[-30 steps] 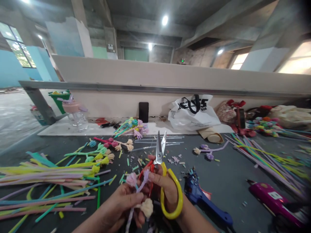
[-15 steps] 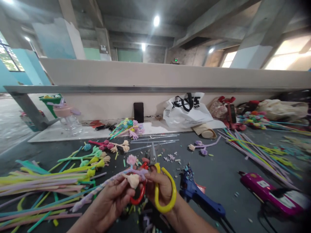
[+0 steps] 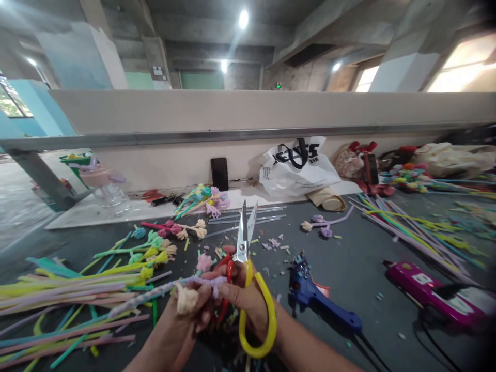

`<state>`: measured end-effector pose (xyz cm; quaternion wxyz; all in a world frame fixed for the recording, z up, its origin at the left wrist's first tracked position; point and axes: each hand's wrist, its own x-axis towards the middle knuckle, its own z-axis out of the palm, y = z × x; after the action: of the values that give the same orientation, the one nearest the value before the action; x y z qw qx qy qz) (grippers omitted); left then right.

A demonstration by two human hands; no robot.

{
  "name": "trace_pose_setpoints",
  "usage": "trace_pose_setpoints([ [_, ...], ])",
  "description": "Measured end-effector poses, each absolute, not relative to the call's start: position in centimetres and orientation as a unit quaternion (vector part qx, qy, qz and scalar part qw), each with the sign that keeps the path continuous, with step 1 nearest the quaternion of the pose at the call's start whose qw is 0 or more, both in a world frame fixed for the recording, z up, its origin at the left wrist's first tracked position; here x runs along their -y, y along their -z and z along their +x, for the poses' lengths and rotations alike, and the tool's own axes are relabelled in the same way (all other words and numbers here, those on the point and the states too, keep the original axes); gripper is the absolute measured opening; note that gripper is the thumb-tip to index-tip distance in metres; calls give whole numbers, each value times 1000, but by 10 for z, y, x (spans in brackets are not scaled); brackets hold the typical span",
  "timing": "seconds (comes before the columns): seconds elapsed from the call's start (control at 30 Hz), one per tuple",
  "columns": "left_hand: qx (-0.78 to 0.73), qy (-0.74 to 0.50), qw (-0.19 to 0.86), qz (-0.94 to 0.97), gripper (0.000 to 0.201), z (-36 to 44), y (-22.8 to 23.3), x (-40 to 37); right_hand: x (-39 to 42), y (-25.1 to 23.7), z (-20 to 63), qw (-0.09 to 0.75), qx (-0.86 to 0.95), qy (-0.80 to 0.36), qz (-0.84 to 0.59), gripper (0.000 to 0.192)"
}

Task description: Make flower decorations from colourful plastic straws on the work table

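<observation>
My left hand (image 3: 184, 315) pinches a flower spray made of fuzzy pipe cleaners, its twisted lavender and blue stem (image 3: 147, 295) reaching out to the left. A pink bloom (image 3: 204, 262) stands above the fingers, and a cream bloom (image 3: 186, 299) hangs in front of them. My right hand (image 3: 248, 299) is closed around scissors (image 3: 241, 248) with one yellow and one red handle. Their blades point away from me, slightly parted. The thumb and fingers of that hand also press on a lavender bloom (image 3: 217, 284) of the same spray.
Loose pipe cleaners (image 3: 58, 299) lie at left, finished flower sprays (image 3: 155, 250) beyond them. Right of my hands are a blue glue gun (image 3: 321, 302), a magenta tool (image 3: 426, 292) with a cord, and more stems (image 3: 418, 243). Clear sticks (image 3: 248, 223), a phone (image 3: 219, 174) and a bag (image 3: 298, 173) stand behind.
The scissors have tilted up, so their blades now show plainly. The spray has turned and shifted left, with the cream bloom lower and further left. My view has tipped slightly.
</observation>
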<state>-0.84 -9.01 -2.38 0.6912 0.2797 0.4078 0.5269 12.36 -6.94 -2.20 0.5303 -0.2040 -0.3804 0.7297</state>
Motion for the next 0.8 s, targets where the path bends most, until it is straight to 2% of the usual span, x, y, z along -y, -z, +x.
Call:
trace_pose_setpoints([
  [0.17,-310,-547,756,181,20,-16,18,81,70,17,125,548,394,-691,-259,56],
  [0.3,-236,-553,789,128,19,-23,16,75,67,8,138,544,515,-564,-346,44],
  [0.4,-217,-576,782,102,18,-28,17,73,63,5,147,494,634,-439,-401,37],
  [0.5,-213,-583,778,94,21,-30,19,72,59,8,151,445,727,-351,-387,39],
  [0.8,-248,-643,706,163,23,-36,9,65,59,19,152,349,807,-225,-420,43],
])
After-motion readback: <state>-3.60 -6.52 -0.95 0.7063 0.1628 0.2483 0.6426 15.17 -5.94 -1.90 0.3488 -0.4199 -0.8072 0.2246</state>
